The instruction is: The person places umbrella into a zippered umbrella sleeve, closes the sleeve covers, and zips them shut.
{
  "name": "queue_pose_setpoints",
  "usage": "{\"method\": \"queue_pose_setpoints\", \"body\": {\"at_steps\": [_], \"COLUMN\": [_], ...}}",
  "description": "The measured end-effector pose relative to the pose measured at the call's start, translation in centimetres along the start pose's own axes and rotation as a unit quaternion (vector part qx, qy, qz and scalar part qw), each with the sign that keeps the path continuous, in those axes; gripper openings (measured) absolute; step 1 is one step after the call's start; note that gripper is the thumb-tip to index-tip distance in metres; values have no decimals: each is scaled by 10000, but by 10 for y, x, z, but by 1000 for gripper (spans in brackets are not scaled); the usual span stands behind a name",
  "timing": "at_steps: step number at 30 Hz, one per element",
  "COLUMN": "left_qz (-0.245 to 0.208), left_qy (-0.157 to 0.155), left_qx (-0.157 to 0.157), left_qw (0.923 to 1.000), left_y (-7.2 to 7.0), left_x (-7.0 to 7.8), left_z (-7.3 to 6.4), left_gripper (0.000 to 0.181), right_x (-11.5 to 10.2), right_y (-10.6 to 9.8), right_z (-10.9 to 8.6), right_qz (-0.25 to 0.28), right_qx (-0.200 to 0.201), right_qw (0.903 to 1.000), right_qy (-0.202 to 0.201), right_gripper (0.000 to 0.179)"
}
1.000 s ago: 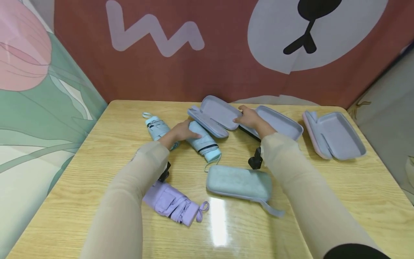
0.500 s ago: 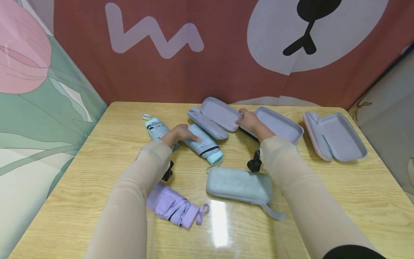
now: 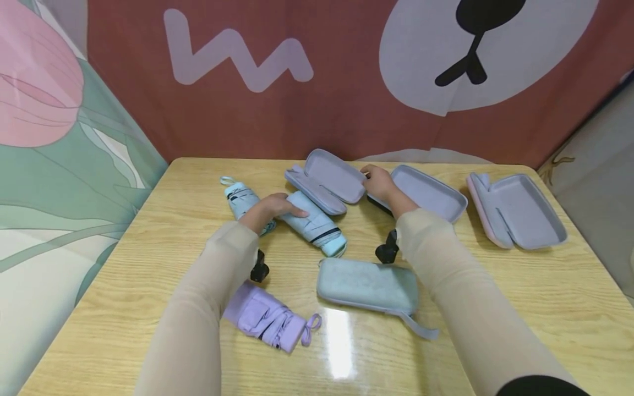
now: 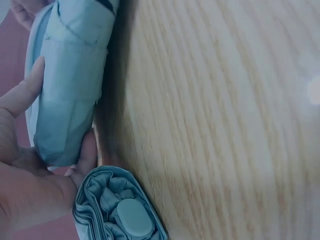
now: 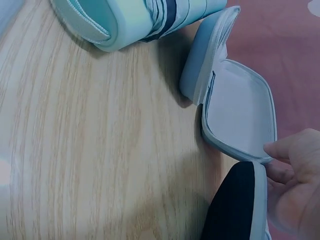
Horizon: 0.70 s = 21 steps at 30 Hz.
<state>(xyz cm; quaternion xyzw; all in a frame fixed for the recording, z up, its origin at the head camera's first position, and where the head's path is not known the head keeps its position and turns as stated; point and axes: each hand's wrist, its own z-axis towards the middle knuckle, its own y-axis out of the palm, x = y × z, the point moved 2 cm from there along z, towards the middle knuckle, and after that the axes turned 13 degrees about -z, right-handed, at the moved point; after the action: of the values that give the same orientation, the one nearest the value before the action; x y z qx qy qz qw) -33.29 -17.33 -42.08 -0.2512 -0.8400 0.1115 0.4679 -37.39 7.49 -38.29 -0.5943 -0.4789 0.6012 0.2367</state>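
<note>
My left hand point(image 3: 277, 205) grips the rear end of a light blue folded umbrella point(image 3: 317, 226), thumb on top. In the left wrist view a finger curls under the umbrella point(image 4: 72, 95). My right hand point(image 3: 382, 184) pinches the rim corner of an open lavender-lined zip case point(image 3: 334, 177), just behind the umbrella. In the right wrist view thumb and finger meet at the case's edge point(image 5: 242, 115). A second blue folded umbrella point(image 3: 241, 199) lies left of my left hand, partly hidden by it.
Another open case point(image 3: 428, 190) with a dark outside sits beside my right hand, and a pink open case point(image 3: 527, 212) at far right. In front lie a closed pale green case point(image 3: 366, 286) and a purple folded umbrella point(image 3: 267, 316). A patterned cloth backdrop point(image 3: 346, 121) rises behind the table.
The umbrella in my left hand has shifted slightly right and nearer, toward the green case. The open case in my right hand has edged a little left.
</note>
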Motion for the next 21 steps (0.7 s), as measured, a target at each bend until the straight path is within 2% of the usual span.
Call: {"method": "queue_pose_setpoints", "body": {"at_steps": [1,2,5,9,11,12,13,17,18,19,21], "left_qz": [-184,-452,-1142,-1700,-1801,-1809,-1810,-1771,-1742,-1725,-1664], "left_qy": [-24,-142,-156,-45,83,182,275,668,763,840,1002], "left_qx": [-48,-106,-323,-673,-790,-851,-870,-818,-787,-747,-698], "left_qw": [9998,9988,9928,9831,9804,9796,9792,9785,9786,9786,9785], "left_y": [0,0,-2,-4,-5,-6,-7,-10,-12,-13,-15], "left_x": [2,7,11,12,10,9,7,3,3,3,2], "left_z": [-6,-19,-31,-37,-39,-39,-39,-41,-42,-43,-46], "left_gripper": [98,91,75,57,47,42,37,22,21,20,20], "right_x": [0,1,10,56,75,88,93,97,101,111,84], "right_y": [1,3,9,34,44,52,53,56,59,65,50], "right_z": [0,2,14,66,87,101,106,113,118,130,97], "right_qz": [20,29,39,-285,-262,-368,-327,-190,-241,-153,58], "right_qx": [-14,-49,-47,346,340,465,458,498,663,643,487], "right_qw": [10000,9999,9999,9990,9990,9982,9983,9985,9974,9978,9988], "right_qy": [51,110,132,-44,-136,-122,-152,-82,-111,-97,12], "right_gripper": [41,41,41,37,36,36,35,34,32,32,34]}}
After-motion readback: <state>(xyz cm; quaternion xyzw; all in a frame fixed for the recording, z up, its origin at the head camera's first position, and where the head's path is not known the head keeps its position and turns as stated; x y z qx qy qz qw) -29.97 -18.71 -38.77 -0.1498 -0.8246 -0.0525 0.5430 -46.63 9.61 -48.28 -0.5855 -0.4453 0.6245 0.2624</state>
